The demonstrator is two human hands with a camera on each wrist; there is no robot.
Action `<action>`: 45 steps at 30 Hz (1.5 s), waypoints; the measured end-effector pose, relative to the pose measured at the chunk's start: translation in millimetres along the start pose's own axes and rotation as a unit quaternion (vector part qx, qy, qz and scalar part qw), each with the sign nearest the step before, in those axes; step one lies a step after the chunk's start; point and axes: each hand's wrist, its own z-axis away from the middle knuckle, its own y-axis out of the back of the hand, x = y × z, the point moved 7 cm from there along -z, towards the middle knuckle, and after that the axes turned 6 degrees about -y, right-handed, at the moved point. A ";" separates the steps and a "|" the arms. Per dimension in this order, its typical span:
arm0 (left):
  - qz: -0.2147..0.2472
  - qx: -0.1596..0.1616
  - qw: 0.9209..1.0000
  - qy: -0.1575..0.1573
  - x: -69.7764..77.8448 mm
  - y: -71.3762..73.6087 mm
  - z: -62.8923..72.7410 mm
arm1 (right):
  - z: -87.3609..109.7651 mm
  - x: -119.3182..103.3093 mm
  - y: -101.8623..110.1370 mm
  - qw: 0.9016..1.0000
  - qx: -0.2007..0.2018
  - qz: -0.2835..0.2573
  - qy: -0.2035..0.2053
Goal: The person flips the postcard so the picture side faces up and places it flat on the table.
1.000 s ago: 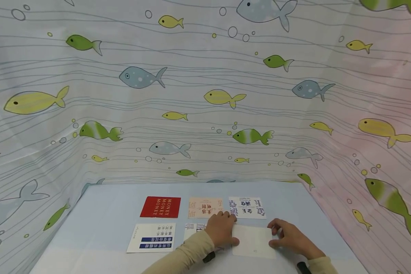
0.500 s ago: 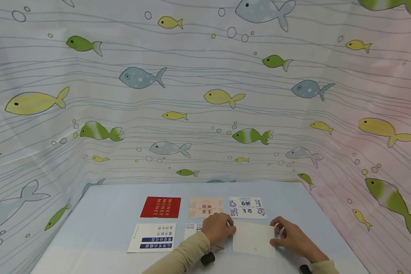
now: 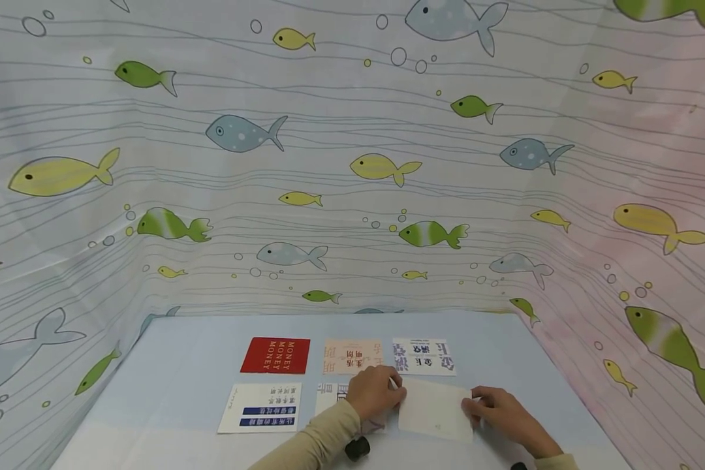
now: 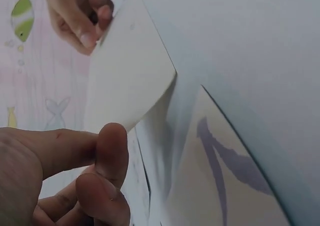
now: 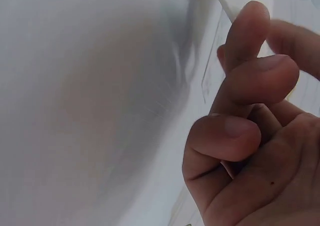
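Note:
A white card point(image 3: 433, 412), blank but for a small faint mark, is held at the front right of the table. My left hand point(image 3: 373, 395) pinches its left edge between thumb and forefinger. My right hand point(image 3: 508, 414) grips the right edge, its other fingers curled, as the right wrist view shows. The left wrist view has the card point(image 4: 132, 60) tilted, with a shadow beneath its near corner. Under my left hand lies a printed card point(image 3: 327, 395), partly hidden by the hand and sleeve; its purple print point(image 4: 217, 161) shows in the left wrist view.
Behind, a red card point(image 3: 276, 356) with MONEY lettering, a peach card point(image 3: 352, 356) and a white card with purple characters point(image 3: 424, 356) lie in a row. A card with blue bands point(image 3: 260, 408) is at front left. A fish-patterned curtain point(image 3: 341, 215) encloses the table point(image 3: 170, 365).
My left thumb has moved up along the card's left edge to the fingers. My right fingers have closed in on the right edge. The card has shifted slightly; the other cards stay put.

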 end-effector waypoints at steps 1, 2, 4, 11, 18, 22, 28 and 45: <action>0.004 -0.002 1.000 0.001 -0.2 -0.5 -0.1 | -0.6 0.7 -0.9 1.000 -0.002 -0.002 0.002; 0.012 -0.005 1.000 0.001 0.1 -0.5 -0.1 | -1.0 1.7 -1.4 1.000 -0.001 -0.002 0.001; 0.026 -0.009 1.000 0.003 0.1 -1.0 -0.2 | -1.2 2.0 -1.4 1.000 0.005 -0.005 -0.001; 0.085 -0.020 0.996 0.024 -1.8 -0.2 2.4 | 1.0 -5.7 3.4 0.999 0.027 -0.010 -0.015; 0.105 -0.021 0.994 0.027 -1.3 0.5 1.3 | 0.5 -10.9 11.7 0.999 0.046 0.003 -0.003; 0.114 -0.020 0.993 0.034 -1.0 2.2 1.8 | 1.4 -11.8 13.3 0.999 0.048 0.001 0.008; 0.120 -0.019 0.992 0.024 1.7 6.9 4.6 | 4.7 -13.2 16.8 0.998 0.055 -0.007 0.011; 0.055 -0.046 0.997 -0.035 26.3 12.9 21.2 | 15.2 -16.1 25.6 0.999 0.041 -0.013 0.013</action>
